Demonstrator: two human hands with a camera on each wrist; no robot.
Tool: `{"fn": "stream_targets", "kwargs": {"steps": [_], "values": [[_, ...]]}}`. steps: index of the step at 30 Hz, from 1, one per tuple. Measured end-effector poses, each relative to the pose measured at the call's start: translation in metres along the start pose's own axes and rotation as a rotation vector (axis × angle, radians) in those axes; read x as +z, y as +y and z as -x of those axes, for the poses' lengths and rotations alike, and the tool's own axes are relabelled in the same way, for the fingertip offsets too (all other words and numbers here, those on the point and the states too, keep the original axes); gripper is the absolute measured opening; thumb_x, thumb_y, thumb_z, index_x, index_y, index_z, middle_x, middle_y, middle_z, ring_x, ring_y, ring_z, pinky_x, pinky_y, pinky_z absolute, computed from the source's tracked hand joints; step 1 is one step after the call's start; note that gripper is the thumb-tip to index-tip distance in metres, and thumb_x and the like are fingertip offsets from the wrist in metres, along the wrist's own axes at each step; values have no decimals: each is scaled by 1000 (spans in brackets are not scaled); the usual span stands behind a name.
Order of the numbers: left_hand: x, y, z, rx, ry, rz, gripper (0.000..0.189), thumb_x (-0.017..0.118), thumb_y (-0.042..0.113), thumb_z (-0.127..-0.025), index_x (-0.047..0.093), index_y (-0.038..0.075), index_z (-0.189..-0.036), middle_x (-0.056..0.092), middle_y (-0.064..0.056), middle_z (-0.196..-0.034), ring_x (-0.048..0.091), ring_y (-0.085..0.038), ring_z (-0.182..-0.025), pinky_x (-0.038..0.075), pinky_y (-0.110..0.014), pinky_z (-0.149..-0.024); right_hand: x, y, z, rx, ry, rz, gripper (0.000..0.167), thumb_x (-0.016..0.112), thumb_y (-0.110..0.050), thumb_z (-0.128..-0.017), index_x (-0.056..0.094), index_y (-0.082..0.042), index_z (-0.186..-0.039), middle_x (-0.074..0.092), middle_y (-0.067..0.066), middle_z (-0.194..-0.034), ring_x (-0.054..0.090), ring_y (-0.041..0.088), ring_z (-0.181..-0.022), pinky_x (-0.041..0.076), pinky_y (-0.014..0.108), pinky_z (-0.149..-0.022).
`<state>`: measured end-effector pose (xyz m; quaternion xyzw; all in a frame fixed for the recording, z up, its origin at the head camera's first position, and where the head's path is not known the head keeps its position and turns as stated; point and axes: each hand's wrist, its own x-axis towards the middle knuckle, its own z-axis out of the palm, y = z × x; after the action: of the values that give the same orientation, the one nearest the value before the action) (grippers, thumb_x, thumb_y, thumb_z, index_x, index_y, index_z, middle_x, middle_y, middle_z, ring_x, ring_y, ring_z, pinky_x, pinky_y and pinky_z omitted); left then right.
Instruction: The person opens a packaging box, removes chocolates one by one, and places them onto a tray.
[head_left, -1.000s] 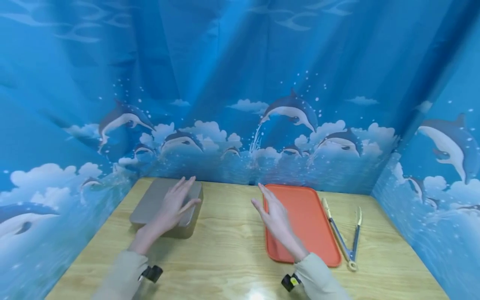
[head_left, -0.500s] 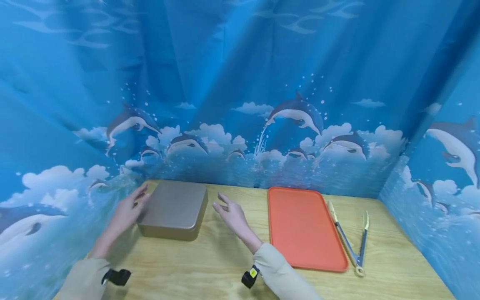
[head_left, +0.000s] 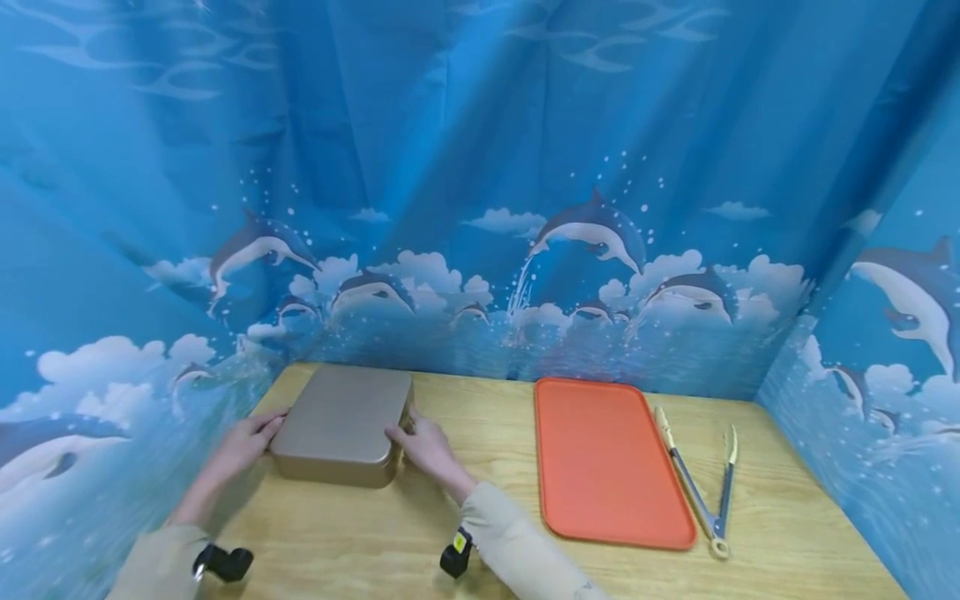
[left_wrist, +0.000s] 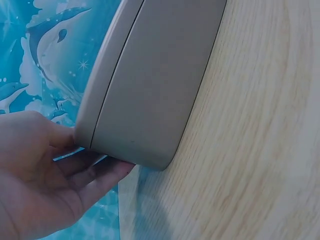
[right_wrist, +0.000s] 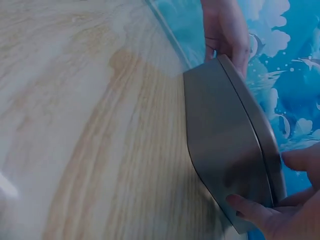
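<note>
A grey-brown lidded box (head_left: 341,412) lies on the table at the far left, its top bare and closed. My left hand (head_left: 242,443) grips its left side; in the left wrist view the thumb is at the lid's edge and the fingers (left_wrist: 102,180) lie against the side wall. On the opposite side my right hand (head_left: 429,448) holds the box, thumb over the lid's edge. The right wrist view shows a right fingertip (right_wrist: 242,202) on the wall below the seam between lid and body.
A flat orange tray (head_left: 611,458) lies right of the middle on the wooden table (head_left: 360,542). Beside it on the right lie tongs (head_left: 705,500), spread apart. Blue dolphin-print curtains (head_left: 465,167) stand behind the table and at both sides.
My left hand has passed from above the box to its left side. The right hand has come leftward from the orange tray to the box's right side. Both hands now touch the box.
</note>
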<state>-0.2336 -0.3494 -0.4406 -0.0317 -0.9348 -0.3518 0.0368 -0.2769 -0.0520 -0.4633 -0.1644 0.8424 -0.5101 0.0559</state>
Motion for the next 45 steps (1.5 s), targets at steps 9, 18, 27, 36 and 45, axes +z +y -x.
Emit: {"fn": "stream_targets", "kwargs": {"steps": [9, 18, 27, 36, 45], "values": [[4, 0, -4, -64, -14, 45, 48, 37, 24, -112, 44, -11, -145, 48, -39, -140, 56, -53, -120, 59, -45, -81, 2, -3, 1, -2, 11, 37, 63, 63, -25, -101, 40, 3, -152, 72, 21, -109, 64, 17, -76, 55, 29, -66], [14, 9, -8, -1, 24, 25, 44, 48, 20, -109, 52, -11, -139, 54, -37, -135, 52, -54, -124, 52, -57, -96, -9, 5, 6, -14, 24, 32, 61, 61, -21, -101, 39, 5, -152, 71, 24, -117, 70, 28, -94, 60, 37, -81], [29, 21, -12, 22, -17, 82, 46, 51, 21, -108, 51, -13, -139, 57, -36, -133, 58, -49, -120, 59, -46, -88, -29, 14, 16, 60, 38, -29, 66, 64, -21, -100, 35, 7, -152, 69, 26, -116, 64, 17, -75, 55, 26, -65], [46, 44, -14, 27, -41, 99, 44, 52, 19, -107, 52, -12, -139, 57, -35, -135, 54, -51, -125, 53, -55, -96, -55, 25, 29, 88, 30, -50, 64, 62, -19, -101, 36, 7, -152, 51, 30, -146, 69, 25, -86, 58, 35, -78], [69, 66, -19, 10, -91, 286, 43, 53, 8, -105, 48, -17, -139, 56, -38, -133, 66, -42, -110, 62, -37, -81, -83, 38, 43, 91, 22, -106, 62, 60, -15, -102, 33, 8, -153, 42, 30, -152, 72, 29, -98, 60, 41, -90]]}}
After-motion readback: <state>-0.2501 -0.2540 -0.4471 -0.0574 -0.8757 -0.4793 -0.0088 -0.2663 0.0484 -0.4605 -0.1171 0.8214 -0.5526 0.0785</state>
